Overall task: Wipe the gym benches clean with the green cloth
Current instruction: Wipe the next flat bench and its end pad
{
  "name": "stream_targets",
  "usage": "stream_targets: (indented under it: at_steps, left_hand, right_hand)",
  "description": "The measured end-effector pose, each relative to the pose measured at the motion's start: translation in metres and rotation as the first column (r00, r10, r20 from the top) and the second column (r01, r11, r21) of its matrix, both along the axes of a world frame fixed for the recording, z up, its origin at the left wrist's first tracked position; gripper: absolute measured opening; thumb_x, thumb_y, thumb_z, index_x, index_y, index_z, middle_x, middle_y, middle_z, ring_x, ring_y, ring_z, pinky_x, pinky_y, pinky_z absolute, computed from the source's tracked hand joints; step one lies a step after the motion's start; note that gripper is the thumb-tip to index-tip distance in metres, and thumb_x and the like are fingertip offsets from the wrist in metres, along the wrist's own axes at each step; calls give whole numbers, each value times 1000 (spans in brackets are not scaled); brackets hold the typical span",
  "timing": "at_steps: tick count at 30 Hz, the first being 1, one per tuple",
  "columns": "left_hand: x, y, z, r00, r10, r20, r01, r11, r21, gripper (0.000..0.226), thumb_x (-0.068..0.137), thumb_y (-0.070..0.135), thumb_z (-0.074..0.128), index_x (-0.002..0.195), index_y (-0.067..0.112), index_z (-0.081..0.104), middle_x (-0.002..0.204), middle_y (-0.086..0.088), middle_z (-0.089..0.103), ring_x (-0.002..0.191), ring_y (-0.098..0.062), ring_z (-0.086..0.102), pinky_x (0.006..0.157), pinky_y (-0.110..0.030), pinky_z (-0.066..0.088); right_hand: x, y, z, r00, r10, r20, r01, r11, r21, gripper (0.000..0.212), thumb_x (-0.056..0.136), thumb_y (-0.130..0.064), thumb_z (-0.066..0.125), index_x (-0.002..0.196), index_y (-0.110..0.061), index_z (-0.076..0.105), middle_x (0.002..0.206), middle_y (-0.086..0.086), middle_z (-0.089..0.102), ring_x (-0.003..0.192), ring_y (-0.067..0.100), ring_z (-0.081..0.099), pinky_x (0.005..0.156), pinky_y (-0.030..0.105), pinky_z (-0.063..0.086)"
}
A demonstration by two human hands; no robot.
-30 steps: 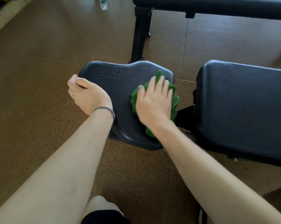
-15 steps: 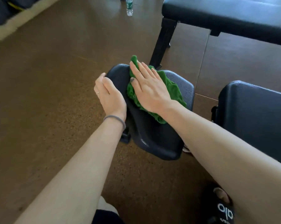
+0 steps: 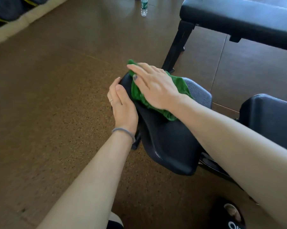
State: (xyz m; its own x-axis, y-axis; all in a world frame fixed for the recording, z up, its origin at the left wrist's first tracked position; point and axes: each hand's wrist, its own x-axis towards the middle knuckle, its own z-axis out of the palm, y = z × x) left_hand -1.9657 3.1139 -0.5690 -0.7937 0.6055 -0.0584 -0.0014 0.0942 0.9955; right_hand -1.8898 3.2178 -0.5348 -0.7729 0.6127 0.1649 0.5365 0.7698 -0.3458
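Head view: a person is pressing a green cloth (image 3: 177,87) flat against a black gym bench seat pad (image 3: 169,141) with the right hand (image 3: 156,87), fingers lying straight across the fabric. The left hand (image 3: 123,104) is resting on the pad's left edge, fingers relaxed and holding nothing, a grey band at its wrist. A second bench (image 3: 238,15) is standing behind; a water bottle (image 3: 144,6) is standing on the brown floor (image 3: 48,96), its label unreadable. White lettering on a black slipper (image 3: 228,219) is showing partly, cut off.
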Motion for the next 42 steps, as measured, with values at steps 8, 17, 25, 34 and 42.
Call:
stream_targets:
  at_steps: [8, 17, 25, 34, 42]
  left_hand:
    - [0, 3, -1, 997, 36, -74, -38, 999, -28, 39, 112, 40, 25, 145, 34, 46, 150, 6, 44, 137, -12, 44, 117, -41, 38]
    - [0, 3, 3, 999, 12, -36, -13, 1000, -19, 38, 112, 36, 27, 143, 31, 48, 144, 5, 42, 130, -13, 48, 115, -39, 38]
    - [-45, -30, 11, 806, -363, 467, 336, 931, 143, 56, 108, 57, 14, 152, 40, 45, 149, 7, 57, 137, -11, 52, 116, -39, 38]
    - [-46, -32, -5, 811, -337, 478, 323, 940, 113, 63, 109, 55, 11, 154, 25, 44, 144, -4, 62, 122, -11, 63, 102, -29, 53]
    - [-41, -33, -1, 840, -309, 447, 332, 943, 28, 67, 106, 63, 10, 160, 28, 32, 156, 5, 49, 143, -13, 45, 114, -27, 37]
  right_hand:
    - [44, 36, -12, 884, -454, 106, 466, 875, -133, 48, 110, -34, 22, 79, -15, 54, 103, 12, 68, 104, 35, 56, 88, 40, 35]
    - [0, 3, -18, 817, -571, 83, 576, 798, -177, 51, 108, -34, 17, 149, -23, 46, 160, 2, 41, 151, 22, 27, 126, 51, 8]
    - [24, -96, -21, 998, -29, 53, 19, 985, 172, 71, 102, -29, 45, 165, -16, 17, 174, 7, 10, 160, 26, 6, 128, 53, 14]
    - [-41, -48, 2, 974, 101, 200, -161, 937, 310, 40, 95, -33, 38, 113, -21, 72, 121, 1, 68, 127, 28, 56, 119, 48, 31]
    - [-70, -15, 34, 957, -171, 233, 182, 983, -26, 31, 91, -38, 48, 77, -21, 69, 84, -5, 65, 88, 26, 57, 81, 36, 38]
